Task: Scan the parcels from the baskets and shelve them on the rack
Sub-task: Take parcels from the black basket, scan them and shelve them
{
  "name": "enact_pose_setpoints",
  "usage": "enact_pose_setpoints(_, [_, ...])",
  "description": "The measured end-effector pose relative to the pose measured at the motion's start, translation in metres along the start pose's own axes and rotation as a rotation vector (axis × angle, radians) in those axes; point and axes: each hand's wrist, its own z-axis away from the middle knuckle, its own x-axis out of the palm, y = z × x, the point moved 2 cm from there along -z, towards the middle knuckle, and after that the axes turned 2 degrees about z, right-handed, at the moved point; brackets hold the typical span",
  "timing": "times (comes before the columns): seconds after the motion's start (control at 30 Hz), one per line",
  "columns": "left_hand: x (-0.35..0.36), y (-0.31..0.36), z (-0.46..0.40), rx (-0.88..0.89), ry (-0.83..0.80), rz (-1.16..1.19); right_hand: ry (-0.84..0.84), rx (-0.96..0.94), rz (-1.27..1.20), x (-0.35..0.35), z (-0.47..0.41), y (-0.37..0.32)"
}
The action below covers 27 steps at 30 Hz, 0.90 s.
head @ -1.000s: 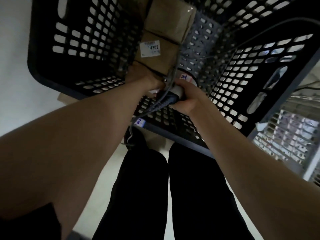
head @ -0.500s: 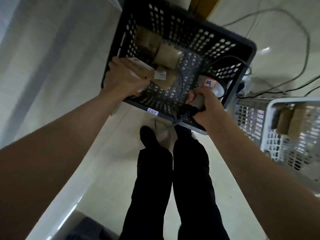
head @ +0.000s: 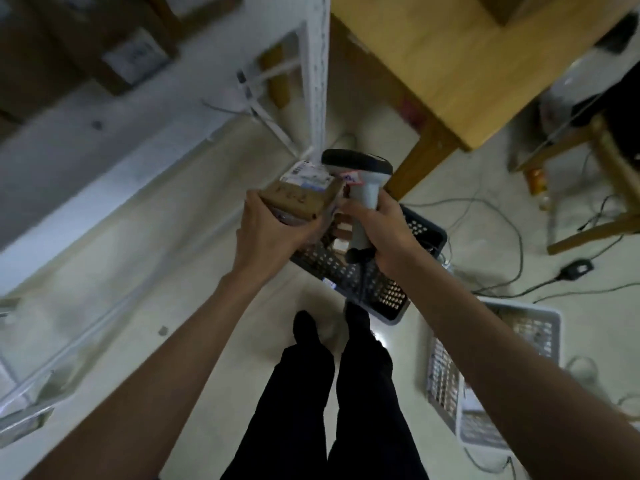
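Observation:
My left hand (head: 266,233) grips a small brown cardboard parcel (head: 299,199) with a white label on its far end, held up at chest height. My right hand (head: 384,233) holds a grey barcode scanner (head: 360,188) by its handle, its dark head right beside the parcel's label. Below both hands the black perforated basket (head: 367,278) stands on the floor, mostly hidden by my hands. The white metal rack (head: 317,74) rises at the upper left, with blurred brown boxes (head: 114,46) on a shelf.
A white basket (head: 491,375) stands on the floor at the right. A wooden table (head: 450,64) fills the upper right, with cables (head: 512,292) trailing across the floor beneath it. My legs and dark shoes (head: 332,327) stand just behind the black basket.
I have straightened up from the black basket. My left hand lifted the parcel out and raised it, and my right hand brought the scanner up beside its label. The rack has come into view.

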Motion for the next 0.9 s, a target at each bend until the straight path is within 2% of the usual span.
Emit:
enact_pose_setpoints(0.23, [-0.087, 0.052, 0.06, 0.107, 0.118, 0.233, -0.099, -0.209, 0.094, 0.051, 0.081, -0.076])
enact_pose_setpoints(0.43, [-0.13, 0.07, 0.098, -0.04, 0.168, 0.611, -0.229, -0.328, 0.145, 0.059, 0.112, -0.103])
enact_pose_setpoints(0.67, [-0.169, 0.094, 0.137, -0.086, 0.114, 0.691, -0.426, -0.408, 0.258, 0.048, 0.124, -0.131])
enact_pose_setpoints(0.9, [-0.189, 0.115, 0.173, -0.038, 0.172, 0.711, -0.615, -0.558, 0.315, 0.06, 0.132, -0.166])
